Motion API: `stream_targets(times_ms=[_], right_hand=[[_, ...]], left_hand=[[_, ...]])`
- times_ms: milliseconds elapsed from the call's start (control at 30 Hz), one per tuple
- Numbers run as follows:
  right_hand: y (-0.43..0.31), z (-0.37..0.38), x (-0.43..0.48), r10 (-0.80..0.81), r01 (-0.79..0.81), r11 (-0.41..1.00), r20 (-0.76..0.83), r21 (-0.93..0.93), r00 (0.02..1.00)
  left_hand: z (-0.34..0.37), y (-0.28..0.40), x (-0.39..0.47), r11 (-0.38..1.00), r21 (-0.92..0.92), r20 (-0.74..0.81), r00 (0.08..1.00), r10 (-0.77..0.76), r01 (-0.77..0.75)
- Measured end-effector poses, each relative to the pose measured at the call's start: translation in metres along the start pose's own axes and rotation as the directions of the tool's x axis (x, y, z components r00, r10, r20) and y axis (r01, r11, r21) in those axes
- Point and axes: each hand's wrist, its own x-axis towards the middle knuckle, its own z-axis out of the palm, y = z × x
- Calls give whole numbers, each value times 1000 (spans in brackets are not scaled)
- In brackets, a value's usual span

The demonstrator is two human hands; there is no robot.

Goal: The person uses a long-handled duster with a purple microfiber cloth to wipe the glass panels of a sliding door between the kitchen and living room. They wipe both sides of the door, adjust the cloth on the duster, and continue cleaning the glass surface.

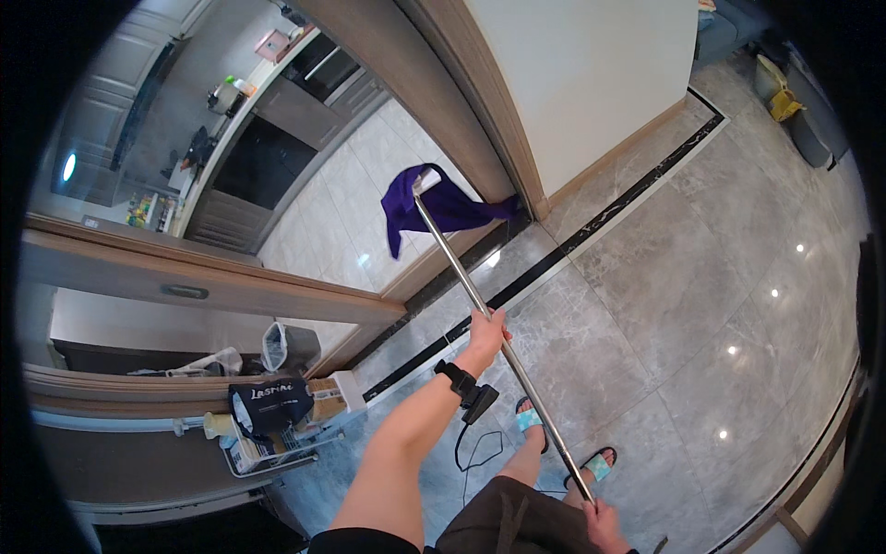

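Observation:
My left hand is wrapped around the middle of a long metal pole. A black strap with a small device and a cable circles that wrist. Lower in the view, my right hand grips the pole near its lower end, in front of my dark shorts. The pole slants up and left to a whitish head, with a purple cloth hanging over and around it. The cloth is by the wood-framed glass door, its right corner near the frame's lower corner. Whether the cloth touches the glass I cannot tell.
Through the glass, a kitchen counter shows. At left stand a grey bin and a wire rack with a dark bag and boxes. A black stripe crosses the marble-look floor. A cable dangles by my legs.

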Motion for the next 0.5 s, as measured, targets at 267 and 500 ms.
stream_targets(times_ms=[267, 500], right_hand=[[-8, -22, 13, -338, 350, 937, -257, 4, 906], [-86, -68, 40, -441, 462, 887, -252, 27, 861]], left_hand=[[-2, 123, -82, 934, 9, 5, 934, 358, -358], [-30, 252, -152, 721, 48, -132, 711, 691, -692]])
